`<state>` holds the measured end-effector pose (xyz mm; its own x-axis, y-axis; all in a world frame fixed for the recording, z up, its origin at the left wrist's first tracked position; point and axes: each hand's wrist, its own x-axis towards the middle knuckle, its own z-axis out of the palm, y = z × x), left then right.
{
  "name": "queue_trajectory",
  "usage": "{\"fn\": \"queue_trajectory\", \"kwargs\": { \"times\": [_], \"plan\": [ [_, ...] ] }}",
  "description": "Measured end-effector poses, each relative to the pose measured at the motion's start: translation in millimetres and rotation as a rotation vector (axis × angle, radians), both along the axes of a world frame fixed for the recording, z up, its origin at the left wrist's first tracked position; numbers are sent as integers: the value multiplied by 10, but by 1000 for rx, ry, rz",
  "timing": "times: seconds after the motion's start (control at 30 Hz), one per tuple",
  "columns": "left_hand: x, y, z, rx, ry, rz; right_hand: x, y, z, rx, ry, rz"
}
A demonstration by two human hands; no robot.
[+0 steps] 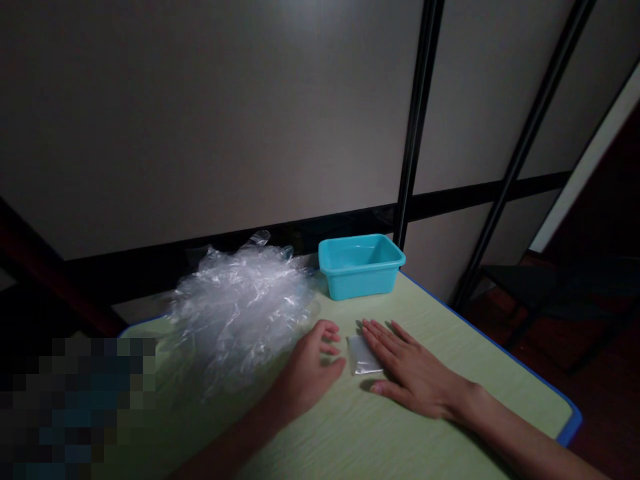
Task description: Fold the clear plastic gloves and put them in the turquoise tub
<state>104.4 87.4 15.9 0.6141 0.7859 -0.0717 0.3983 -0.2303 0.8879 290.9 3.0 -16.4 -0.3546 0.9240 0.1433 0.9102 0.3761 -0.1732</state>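
A small folded piece of clear plastic (363,357) lies flat on the green table (430,440). My right hand (410,370) rests over its right part, fingers stretched out and palm down. Just left of the folded plastic, my left hand (314,367) is held with its fingers loosely curled and apart, and nothing shows between them. A large loose heap of clear plastic (245,307) covers the table's left side, beyond my left forearm.
At the table's back corner stands a turquoise plastic basin (361,283). Wardrobe doors (240,127) with black strips rise behind the table. A dark chair (555,293) is on the right, beyond the table's blue edge (500,343).
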Motion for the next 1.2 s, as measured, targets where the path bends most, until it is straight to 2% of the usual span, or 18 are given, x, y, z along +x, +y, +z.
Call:
{"fn": "queue_trajectory", "kwargs": {
  "times": [0.1,0.17,0.23,0.47,0.77,1.2],
  "plan": [
    [-25,-82,2,529,111,-267,0,0,-10,42,12,6],
    [-3,-125,-2,674,217,-458,-1,-4,-11,56,17,4],
    [26,-143,-18,738,312,-582,-1,-10,-8,65,28,0],
    [21,-112,-94,808,468,-677,-8,-18,19,24,13,-1],
    [-8,-139,-160,795,493,-664,1,-7,22,-12,-22,30],
    [-46,-141,-147,769,521,-702,31,5,-17,-15,25,64]
  ]
}}
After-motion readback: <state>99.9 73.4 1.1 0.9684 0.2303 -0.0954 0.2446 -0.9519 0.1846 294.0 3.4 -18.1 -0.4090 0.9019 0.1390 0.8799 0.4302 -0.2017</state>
